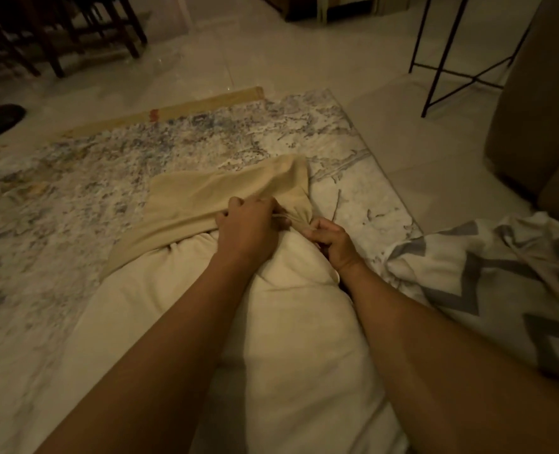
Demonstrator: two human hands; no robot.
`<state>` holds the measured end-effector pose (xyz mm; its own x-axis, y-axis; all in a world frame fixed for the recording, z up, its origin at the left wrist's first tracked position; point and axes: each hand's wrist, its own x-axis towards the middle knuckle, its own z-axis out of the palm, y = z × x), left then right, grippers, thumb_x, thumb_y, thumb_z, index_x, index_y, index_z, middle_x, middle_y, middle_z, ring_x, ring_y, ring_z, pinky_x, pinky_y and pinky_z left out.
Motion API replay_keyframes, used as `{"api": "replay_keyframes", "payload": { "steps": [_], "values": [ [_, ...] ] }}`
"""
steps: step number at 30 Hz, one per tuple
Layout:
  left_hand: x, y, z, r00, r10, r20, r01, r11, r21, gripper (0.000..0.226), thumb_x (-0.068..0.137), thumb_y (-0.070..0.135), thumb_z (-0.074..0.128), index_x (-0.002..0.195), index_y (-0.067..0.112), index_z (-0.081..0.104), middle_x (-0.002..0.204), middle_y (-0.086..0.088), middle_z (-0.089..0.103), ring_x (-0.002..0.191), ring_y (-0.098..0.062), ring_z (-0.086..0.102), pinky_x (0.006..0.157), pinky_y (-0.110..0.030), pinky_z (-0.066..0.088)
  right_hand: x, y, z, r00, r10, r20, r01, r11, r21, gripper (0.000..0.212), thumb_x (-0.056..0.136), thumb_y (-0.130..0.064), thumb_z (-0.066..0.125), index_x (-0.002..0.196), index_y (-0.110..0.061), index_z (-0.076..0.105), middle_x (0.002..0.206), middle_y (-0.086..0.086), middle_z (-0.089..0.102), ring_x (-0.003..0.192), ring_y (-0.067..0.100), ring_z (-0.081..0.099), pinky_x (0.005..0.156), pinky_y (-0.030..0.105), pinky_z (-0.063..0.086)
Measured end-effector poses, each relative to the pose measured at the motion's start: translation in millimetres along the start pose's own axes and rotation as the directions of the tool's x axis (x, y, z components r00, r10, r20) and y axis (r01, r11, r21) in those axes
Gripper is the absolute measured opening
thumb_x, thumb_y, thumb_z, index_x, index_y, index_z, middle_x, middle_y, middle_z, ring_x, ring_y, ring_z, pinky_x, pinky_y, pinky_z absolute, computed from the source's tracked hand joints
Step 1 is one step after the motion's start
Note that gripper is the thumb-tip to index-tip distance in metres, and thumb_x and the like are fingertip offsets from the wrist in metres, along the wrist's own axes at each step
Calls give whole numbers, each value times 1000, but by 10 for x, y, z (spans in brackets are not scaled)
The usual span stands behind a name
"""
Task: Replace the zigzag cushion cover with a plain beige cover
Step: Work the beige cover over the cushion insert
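A bare white cushion insert [291, 339] lies on the rug in front of me, its far end tucked into the plain beige cover [206, 198]. My left hand [248, 227] is closed on the cover's open edge at the cushion's far end. Just to its right, my right hand [334, 240] pinches the same bunched edge at the cushion's far right corner. The rest of the beige cover lies flat and wrinkled on the rug beyond my hands. The grey-and-white zigzag cover [487, 283] sits crumpled on the floor to the right, off the cushion.
A mottled blue-grey rug [140, 152] covers the floor, with pale tiles [271, 54] beyond. A black metal side-table frame [451, 60] and a brown sofa [546, 126] stand at the right. Dark wooden chair legs [59, 34] are at the far left.
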<state>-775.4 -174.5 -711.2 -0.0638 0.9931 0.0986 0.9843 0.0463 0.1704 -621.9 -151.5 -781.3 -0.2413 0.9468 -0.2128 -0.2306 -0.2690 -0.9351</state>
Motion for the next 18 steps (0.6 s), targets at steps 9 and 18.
{"api": "replay_keyframes", "payload": {
  "steps": [9, 18],
  "values": [
    [-136, -66, -11, 994, 47, -95, -56, 994, -93, 21, 92, 41, 59, 107, 27, 63, 105, -6, 65, 99, -36, 54, 77, -39, 41, -170, 48, -15, 975, -202, 90, 217, 796, -565, 22, 84, -24, 76, 80, -23, 54, 73, -8, 57, 67, 5, 51, 56, 13, 39],
    [-359, -552, -226, 1000, -5, 1, 5, 998, -61, 12, 92, 41, 58, 104, 41, 58, 98, 1, 60, 95, -28, 57, 77, -45, 51, -176, -48, 50, 970, -236, 54, 183, 570, -801, 23, 91, -37, 62, 79, -26, 45, 80, 4, 58, 82, 31, 61, 66, 33, 39]
  ]
}}
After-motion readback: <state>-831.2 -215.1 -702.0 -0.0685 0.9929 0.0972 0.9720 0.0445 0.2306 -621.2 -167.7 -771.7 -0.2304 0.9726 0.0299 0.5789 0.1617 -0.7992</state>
